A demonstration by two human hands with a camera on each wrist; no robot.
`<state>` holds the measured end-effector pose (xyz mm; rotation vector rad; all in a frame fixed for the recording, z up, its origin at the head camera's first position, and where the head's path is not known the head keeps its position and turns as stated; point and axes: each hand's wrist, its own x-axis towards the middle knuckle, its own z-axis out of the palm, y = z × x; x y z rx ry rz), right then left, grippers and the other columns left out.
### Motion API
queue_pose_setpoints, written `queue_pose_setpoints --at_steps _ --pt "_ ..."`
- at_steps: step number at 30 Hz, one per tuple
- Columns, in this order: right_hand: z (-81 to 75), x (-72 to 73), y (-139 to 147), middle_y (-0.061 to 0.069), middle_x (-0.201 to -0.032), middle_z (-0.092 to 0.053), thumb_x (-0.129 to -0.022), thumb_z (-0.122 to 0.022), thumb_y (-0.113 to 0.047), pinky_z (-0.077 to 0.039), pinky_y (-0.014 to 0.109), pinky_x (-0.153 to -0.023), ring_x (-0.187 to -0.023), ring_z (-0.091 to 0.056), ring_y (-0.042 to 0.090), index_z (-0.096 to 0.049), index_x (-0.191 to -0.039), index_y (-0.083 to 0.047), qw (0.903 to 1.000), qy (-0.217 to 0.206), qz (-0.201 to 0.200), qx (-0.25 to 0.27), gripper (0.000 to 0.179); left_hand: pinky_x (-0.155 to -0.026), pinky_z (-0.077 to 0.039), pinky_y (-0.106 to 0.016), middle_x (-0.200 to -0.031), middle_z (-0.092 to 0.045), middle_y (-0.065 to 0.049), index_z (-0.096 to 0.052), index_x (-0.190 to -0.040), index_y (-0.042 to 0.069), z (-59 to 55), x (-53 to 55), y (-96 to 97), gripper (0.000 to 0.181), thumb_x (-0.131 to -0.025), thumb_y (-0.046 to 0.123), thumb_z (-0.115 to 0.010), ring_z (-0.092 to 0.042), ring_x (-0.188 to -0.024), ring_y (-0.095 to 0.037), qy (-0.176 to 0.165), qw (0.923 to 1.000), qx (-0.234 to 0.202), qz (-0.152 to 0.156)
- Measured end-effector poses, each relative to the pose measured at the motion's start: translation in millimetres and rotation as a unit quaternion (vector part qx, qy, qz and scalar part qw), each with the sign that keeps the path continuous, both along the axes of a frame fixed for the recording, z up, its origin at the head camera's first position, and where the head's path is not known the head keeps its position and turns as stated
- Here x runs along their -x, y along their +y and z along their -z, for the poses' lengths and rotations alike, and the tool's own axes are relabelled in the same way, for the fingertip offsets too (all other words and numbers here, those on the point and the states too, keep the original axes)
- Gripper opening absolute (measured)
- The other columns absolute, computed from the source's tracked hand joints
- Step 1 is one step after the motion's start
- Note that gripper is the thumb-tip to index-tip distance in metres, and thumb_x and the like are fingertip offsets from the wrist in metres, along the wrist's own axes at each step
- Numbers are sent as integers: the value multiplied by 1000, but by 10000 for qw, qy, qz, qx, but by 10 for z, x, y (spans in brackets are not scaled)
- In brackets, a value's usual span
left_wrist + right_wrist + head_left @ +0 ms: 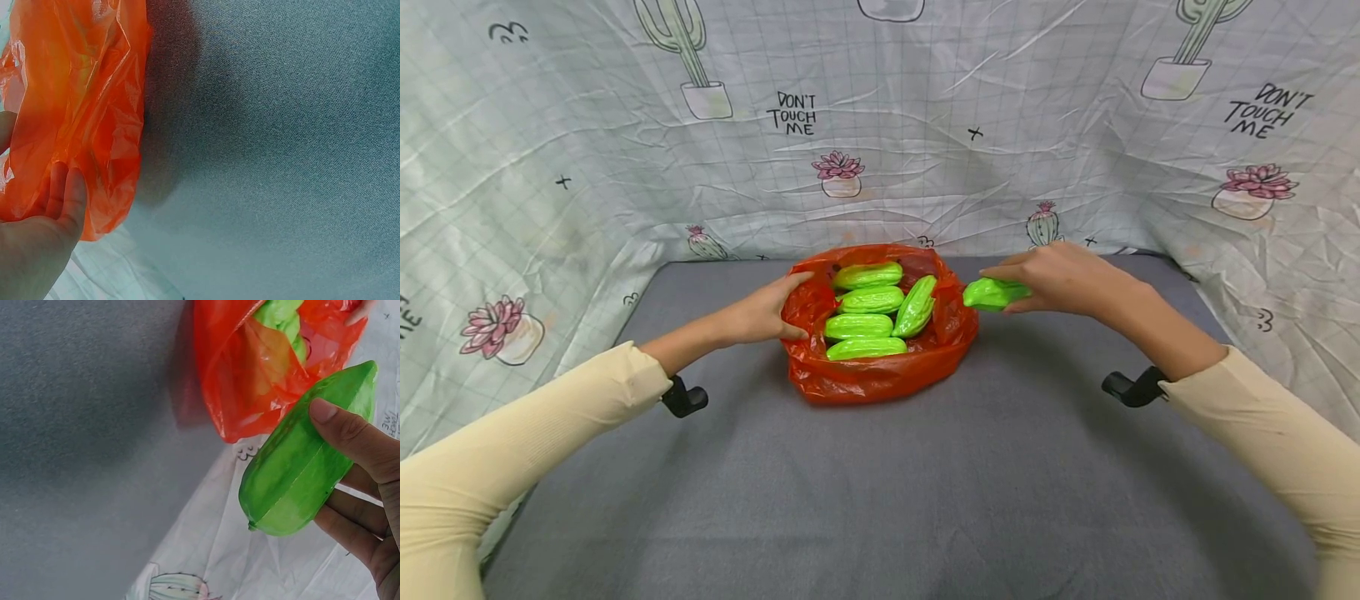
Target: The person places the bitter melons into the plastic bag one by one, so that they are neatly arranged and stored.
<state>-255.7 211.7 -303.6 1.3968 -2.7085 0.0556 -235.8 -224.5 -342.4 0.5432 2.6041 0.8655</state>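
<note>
A red plastic bag [880,383] stands with its mouth spread wide near the back of the table. Inside lie several glossy green ridged fruits [860,326], most in a stacked row, one slanting at the right. My left hand [758,312] holds the bag's left side, thumb and fingers spread apart at the rim; in the left wrist view its fingers [75,197] lie against the thin film. Just off the bag's right edge, my right hand [1052,279] grips another green ridged fruit [297,462], shaped like a star fruit, with the thumb across its top and fingers beneath.
Grey cloth covers the table [880,492]. A pale sheet printed with cacti [925,108] hangs along the back and both sides, close behind the bag. Black wrist mounts [685,398] stick out below both cream sleeves.
</note>
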Motion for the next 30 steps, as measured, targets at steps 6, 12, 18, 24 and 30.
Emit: queue_pose_setpoints --at_steps 6,12,18,24,30 --pt "-13 20 -101 8 -117 -74 -82 -86 -30 -59 41 -71 -83 -71 22 -70 -131 -11 9999 49 -104 -42 55 -112 -39 -55 -156 -29 -29 -15 -159 -4 12 5 -9 94 -87 2 -76 -39 -137 -41 -21 10000 -65 15" --pt "-34 38 -217 10 -115 -74 -82 -86 -29 -59 42 -71 -85 -71 24 -70 -130 -9 9998 35 -188 -5 55 -114 -35 -56 -157 -29 -29 -16 -159 -4 8 2 -6 94 -87 3 -76 -38 -138 -41 37 10000 6 33" --pt "-53 56 -297 11 -115 -74 -82 -86 -31 -59 41 -71 -84 -72 25 -69 -131 -8 9998 20 -220 35 57 -116 -33 -56 -158 -28 -29 -15 -159 -4 11 13 -7 94 -87 3 -75 -36 -141 -41 1 10000 -57 31" --pt "-61 63 -374 10 -115 -74 -83 -85 -32 -60 40 -73 -83 -71 22 -67 -134 -9 9996 -29 -266 12 58 -113 -37 -55 -157 -29 -28 -14 -159 -3 7 25 -9 95 -87 2 -75 -39 -139 -40 -80 9999 -114 6" --pt "-81 66 -484 8 -108 -75 -85 -84 -33 -59 39 -71 -78 -68 19 -67 -133 -7 9992 -115 -366 88 57 -111 -41 -55 -155 -30 -28 -14 -159 -3 1 31 -7 95 -87 1 -75 -42 -136 -40 -122 9998 -169 -3"
